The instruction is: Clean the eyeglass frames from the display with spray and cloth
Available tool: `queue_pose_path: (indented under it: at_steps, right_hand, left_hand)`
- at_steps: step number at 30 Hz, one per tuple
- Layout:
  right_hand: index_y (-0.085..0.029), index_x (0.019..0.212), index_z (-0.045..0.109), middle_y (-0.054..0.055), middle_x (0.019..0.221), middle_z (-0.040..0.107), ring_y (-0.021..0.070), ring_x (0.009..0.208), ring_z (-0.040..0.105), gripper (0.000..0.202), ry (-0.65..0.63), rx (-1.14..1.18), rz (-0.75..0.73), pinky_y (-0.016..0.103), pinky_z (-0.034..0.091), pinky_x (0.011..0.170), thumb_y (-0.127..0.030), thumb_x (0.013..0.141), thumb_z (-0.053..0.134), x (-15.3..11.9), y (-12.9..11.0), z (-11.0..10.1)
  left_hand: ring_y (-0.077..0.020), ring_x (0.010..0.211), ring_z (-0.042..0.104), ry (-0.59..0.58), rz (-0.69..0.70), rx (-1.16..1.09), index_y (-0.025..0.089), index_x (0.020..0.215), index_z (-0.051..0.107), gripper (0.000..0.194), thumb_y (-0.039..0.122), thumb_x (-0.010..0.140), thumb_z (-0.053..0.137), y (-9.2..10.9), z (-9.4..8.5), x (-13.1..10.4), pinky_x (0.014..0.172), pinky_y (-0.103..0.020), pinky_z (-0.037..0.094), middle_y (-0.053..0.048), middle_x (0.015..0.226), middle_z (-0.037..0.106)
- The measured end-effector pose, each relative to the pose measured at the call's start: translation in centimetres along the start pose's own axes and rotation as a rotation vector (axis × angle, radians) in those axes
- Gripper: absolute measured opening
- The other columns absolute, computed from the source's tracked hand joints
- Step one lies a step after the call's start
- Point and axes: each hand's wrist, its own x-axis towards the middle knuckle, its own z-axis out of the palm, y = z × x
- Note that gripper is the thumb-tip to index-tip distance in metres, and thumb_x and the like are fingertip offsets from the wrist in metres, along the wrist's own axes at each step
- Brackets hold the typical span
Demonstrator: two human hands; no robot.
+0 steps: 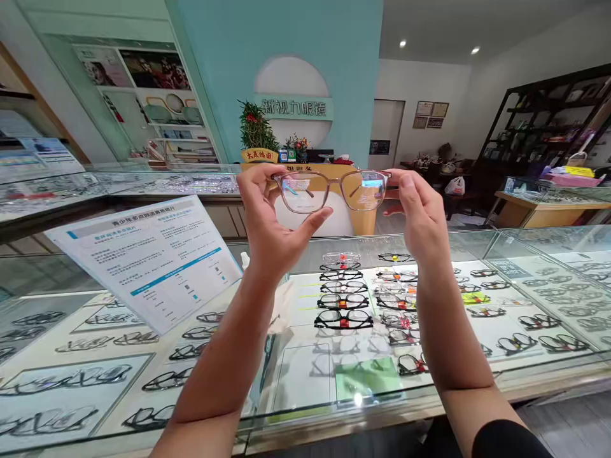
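The scene was bright; two ceiling lamps [402, 44] shone, eyeglass lenses [370, 187] carried bluish reflections, white glare [358, 399] lay on the desk [548, 378], and edges looked stretched.

Teal wall [214, 76] bears 1 round white recess [292, 76]; 2 small round ceiling lights [402, 44] are lit; grey plank-patterned floor [580, 416] shows.
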Motion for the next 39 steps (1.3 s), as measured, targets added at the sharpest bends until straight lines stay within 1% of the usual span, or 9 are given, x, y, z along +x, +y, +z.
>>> queue_pose_path:
  at_steps: [3,6,8,11,16,23,29,33,39]
  right_hand:
    - [-0.029,0.124,0.081,0.008,0.116,0.081,0.0231,0.102,0.076,0.047,0.048,-0.087,0.021,0.036,0.057,0.074,-0.068,0.111,0.058,-0.8,-0.7,0.3]
    - [-0.027,0.119,0.083,0.008,0.114,0.082,0.0227,0.101,0.076,0.037,0.069,-0.115,0.06,0.037,0.058,0.076,-0.057,0.111,0.063,-1.7,-0.9,0.7]
    - [-0.027,0.116,0.083,0.007,0.111,0.083,0.0219,0.098,0.075,0.034,0.077,-0.104,0.088,0.036,0.058,0.076,-0.054,0.11,0.065,-2.0,-1.0,0.8]
    - [-0.026,0.114,0.084,0.007,0.104,0.082,0.0212,0.093,0.074,0.035,0.103,-0.088,0.141,0.035,0.057,0.073,-0.056,0.11,0.065,-2.1,-1.2,0.8]
    - [-0.026,0.114,0.084,0.008,0.108,0.083,0.0219,0.097,0.075,0.038,0.095,-0.116,0.197,0.036,0.056,0.075,-0.059,0.109,0.066,-2.0,-1.3,0.6]
    - [-0.027,0.116,0.085,0.007,0.111,0.085,0.0224,0.098,0.075,0.041,0.098,-0.193,0.227,0.036,0.055,0.078,-0.062,0.11,0.064,-2.0,-0.7,0.8]
    - [-0.024,0.112,0.086,0.007,0.102,0.085,0.0215,0.089,0.073,0.046,0.095,-0.245,0.19,0.036,0.053,0.075,-0.063,0.111,0.061,-1.9,-0.1,0.8]
    - [-0.024,0.112,0.086,0.007,0.098,0.083,0.0219,0.087,0.071,0.048,0.133,-0.252,0.171,0.036,0.053,0.075,-0.066,0.109,0.063,-1.8,0.1,0.6]
    - [-0.023,0.104,0.086,0.006,0.091,0.081,0.0201,0.081,0.069,0.05,0.132,-0.265,0.146,0.035,0.052,0.073,-0.066,0.11,0.062,-1.7,-0.2,0.7]
  left_hand:
    - [-0.0324,0.129,0.071,0.03,-0.001,-0.028,0.037,0.145,0.049,0.083,0.08,0.085,0.087,0.2,0.2,-0.3,0.115,-0.054,0.061,-0.011,0.138,0.058]
    - [-0.0326,0.135,0.069,0.0,-0.07,-0.005,0.035,0.149,0.05,0.084,0.073,0.086,0.091,0.8,0.1,-1.4,0.117,-0.052,0.059,-0.012,0.143,0.059]
    - [-0.0329,0.14,0.065,-0.008,-0.103,0.036,0.034,0.151,0.051,0.082,0.068,0.087,0.092,1.3,-0.2,-2.0,0.116,-0.051,0.059,-0.012,0.147,0.059]
    - [-0.0339,0.144,0.061,-0.005,-0.118,0.101,0.035,0.153,0.054,0.082,0.061,0.088,0.095,2.1,-0.4,-2.3,0.113,-0.049,0.059,-0.012,0.151,0.059]
    - [-0.0329,0.144,0.06,-0.012,-0.141,0.119,0.034,0.157,0.055,0.082,0.053,0.089,0.096,2.2,-0.3,-2.4,0.11,-0.047,0.059,-0.011,0.151,0.06]
    - [-0.0306,0.144,0.062,-0.06,-0.286,0.072,0.034,0.155,0.056,0.074,0.048,0.093,0.093,1.9,-0.1,-2.8,0.117,-0.05,0.059,-0.011,0.155,0.062]
    - [-0.0323,0.144,0.067,-0.109,-0.33,0.062,0.033,0.153,0.057,0.073,0.051,0.092,0.093,2.2,-0.3,-2.4,0.119,-0.056,0.059,-0.012,0.156,0.067]
    - [-0.0322,0.137,0.072,-0.123,-0.333,0.072,0.032,0.151,0.06,0.071,0.054,0.092,0.093,2.5,-0.4,-2.2,0.112,-0.053,0.065,-0.013,0.153,0.072]
    - [-0.0341,0.134,0.075,-0.078,-0.323,0.099,0.03,0.154,0.063,0.076,0.06,0.091,0.093,2.6,-0.2,-2.1,0.104,-0.05,0.067,-0.014,0.148,0.076]
